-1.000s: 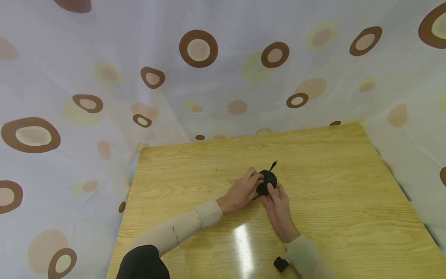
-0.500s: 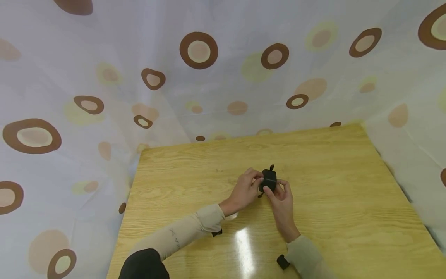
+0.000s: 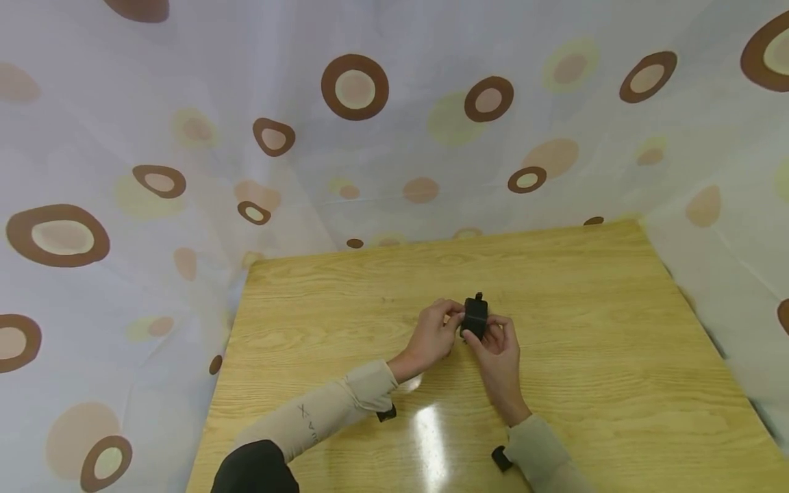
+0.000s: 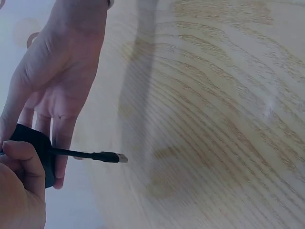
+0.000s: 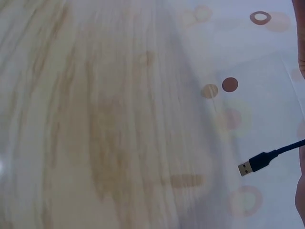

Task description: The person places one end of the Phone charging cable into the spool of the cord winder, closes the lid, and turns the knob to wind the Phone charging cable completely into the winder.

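Above the wooden table, both hands hold a black square-sided case (image 3: 475,317) with a cable. The left hand (image 3: 434,335) pinches it from the left between thumb and fingers. From the right, the right hand (image 3: 501,359) grips it, thumb on the near side and fingers curled behind. A short dark plug end (image 3: 479,296) sticks out at the case's far side. In the left wrist view, a black cable with a metal USB plug (image 4: 110,157) extends from the case (image 4: 47,164). The right wrist view shows a USB plug (image 5: 255,163) hanging free; the right hand is mostly cut off there.
The wood-grain table (image 3: 616,342) spreads around the hands. A white curtain with brown and beige spots (image 3: 394,150) hangs behind it and along both sides. Small black wrist-worn pieces (image 3: 502,459) sit at the sleeves.
The case has been turned in the fingers, so a flatter, squarer face shows. The far plug end now looks shorter. The right hand has shifted slightly right, its fingers further behind the case.
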Demonstrator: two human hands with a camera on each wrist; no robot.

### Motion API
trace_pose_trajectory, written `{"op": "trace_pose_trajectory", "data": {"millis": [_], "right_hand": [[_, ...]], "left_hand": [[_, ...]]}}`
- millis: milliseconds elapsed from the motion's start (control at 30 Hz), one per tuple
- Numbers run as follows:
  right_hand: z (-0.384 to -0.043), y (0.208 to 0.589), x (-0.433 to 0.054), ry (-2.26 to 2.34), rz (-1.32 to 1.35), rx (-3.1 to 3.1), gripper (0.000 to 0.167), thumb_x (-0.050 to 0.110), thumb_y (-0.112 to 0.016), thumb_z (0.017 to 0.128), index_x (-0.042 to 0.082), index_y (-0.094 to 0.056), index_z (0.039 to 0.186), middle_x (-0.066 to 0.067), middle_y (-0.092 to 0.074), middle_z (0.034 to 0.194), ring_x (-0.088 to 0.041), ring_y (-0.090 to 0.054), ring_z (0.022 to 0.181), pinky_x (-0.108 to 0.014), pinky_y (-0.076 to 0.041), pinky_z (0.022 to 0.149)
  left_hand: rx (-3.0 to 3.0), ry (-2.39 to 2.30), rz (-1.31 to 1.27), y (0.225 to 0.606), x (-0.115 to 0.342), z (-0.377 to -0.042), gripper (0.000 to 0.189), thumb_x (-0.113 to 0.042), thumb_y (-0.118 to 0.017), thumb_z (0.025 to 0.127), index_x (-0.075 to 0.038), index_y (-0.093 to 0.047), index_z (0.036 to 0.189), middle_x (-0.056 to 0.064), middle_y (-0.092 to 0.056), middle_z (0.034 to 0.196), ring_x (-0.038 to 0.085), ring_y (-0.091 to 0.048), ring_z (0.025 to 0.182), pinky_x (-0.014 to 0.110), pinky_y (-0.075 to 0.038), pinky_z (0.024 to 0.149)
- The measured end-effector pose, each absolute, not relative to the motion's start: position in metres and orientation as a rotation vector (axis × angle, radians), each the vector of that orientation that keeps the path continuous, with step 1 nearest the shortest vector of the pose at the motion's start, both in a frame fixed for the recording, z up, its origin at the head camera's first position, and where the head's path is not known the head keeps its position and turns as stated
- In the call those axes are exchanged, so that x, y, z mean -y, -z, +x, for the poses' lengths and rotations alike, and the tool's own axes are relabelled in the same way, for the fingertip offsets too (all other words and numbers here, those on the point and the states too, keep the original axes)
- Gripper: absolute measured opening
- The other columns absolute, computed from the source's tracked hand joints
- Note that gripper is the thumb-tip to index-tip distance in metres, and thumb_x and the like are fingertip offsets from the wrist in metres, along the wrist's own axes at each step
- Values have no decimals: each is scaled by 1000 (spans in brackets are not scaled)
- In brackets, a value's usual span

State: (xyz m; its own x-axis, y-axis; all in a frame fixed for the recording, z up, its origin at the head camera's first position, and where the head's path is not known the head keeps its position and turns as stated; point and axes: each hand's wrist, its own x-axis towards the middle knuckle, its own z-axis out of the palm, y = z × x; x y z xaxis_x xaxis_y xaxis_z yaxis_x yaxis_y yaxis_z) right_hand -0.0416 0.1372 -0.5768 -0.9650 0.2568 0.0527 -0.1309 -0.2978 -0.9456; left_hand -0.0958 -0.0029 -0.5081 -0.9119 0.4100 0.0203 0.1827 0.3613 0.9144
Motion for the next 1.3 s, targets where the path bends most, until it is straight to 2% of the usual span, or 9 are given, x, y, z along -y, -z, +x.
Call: {"op": "trace_pose_trajectory", "data": {"millis": [300,533,633,733,800,933,1033,1200,1300], "right_hand": [[-44,580,-141,-2344,-117,1697,36,-9,-69,97,4,-50,126,7,-69,133,-4,-68,126,-18,-55,102],[-37,585,-141,-2703,-299,1480,18,13,-59,109,15,-52,126,12,-68,134,-1,-68,123,-15,-57,96],[-36,586,-139,-2779,-306,1396,17,16,-57,110,17,-52,126,7,-66,136,-3,-68,122,-15,-57,93],[-38,585,-138,-2805,-299,1347,12,18,-55,111,20,-53,123,5,-63,139,-4,-68,122,-17,-57,92],[-41,585,-139,-2828,-273,1292,10,19,-53,112,21,-54,122,4,-62,141,-5,-68,123,-19,-58,96],[-43,585,-142,-2875,-196,1214,11,21,-50,113,21,-53,124,4,-60,144,-7,-67,128,-23,-56,104],[-43,586,-142,-2857,-173,1247,12,22,-48,113,22,-53,124,6,-62,142,-7,-68,127,-23,-56,105],[-41,588,-138,-2768,-180,1361,12,26,-45,115,25,-54,123,10,-64,138,-3,-68,121,-22,-55,104],[-39,590,-136,-2744,-181,1405,13,27,-43,115,25,-53,123,13,-65,134,-1,-67,118,-21,-54,102]], "left_hand": [[-2383,-1565,517,507,3,-98,22,-14,-54,111,-1,-70,121,14,-68,109,6,-46,39,22,-42,40],[-2339,-1489,512,510,5,-103,21,-13,-59,109,1,-70,120,16,-73,102,48,-64,57,34,-54,45],[-2313,-1529,474,514,8,-101,22,-16,-60,109,-2,-71,121,20,-73,93,55,-64,63,31,-52,45],[-2352,-1554,464,517,11,-100,23,-22,-61,109,-6,-72,121,23,-72,86,51,-64,64,24,-47,46],[-2423,-1533,455,518,14,-100,25,-27,-61,109,-9,-73,122,20,-75,93,36,-67,66,21,-48,52],[-2507,-1415,416,523,19,-103,37,-41,-58,110,-12,-73,128,7,-76,121,16,-71,95,26,-58,77],[-2395,-1403,384,529,22,-105,47,-47,-56,109,-10,-73,132,9,-77,123,26,-74,108,35,-61,89],[-2125,-1462,242,534,23,-101,50,-51,-55,108,-9,-78,123,9,-80,111,21,-75,101,37,-60,86],[-2006,-1484,168,536,23,-99,56,-51,-52,110,-3,-79,114,5,-73,97,15,-65,92,32,-51,82]]}}
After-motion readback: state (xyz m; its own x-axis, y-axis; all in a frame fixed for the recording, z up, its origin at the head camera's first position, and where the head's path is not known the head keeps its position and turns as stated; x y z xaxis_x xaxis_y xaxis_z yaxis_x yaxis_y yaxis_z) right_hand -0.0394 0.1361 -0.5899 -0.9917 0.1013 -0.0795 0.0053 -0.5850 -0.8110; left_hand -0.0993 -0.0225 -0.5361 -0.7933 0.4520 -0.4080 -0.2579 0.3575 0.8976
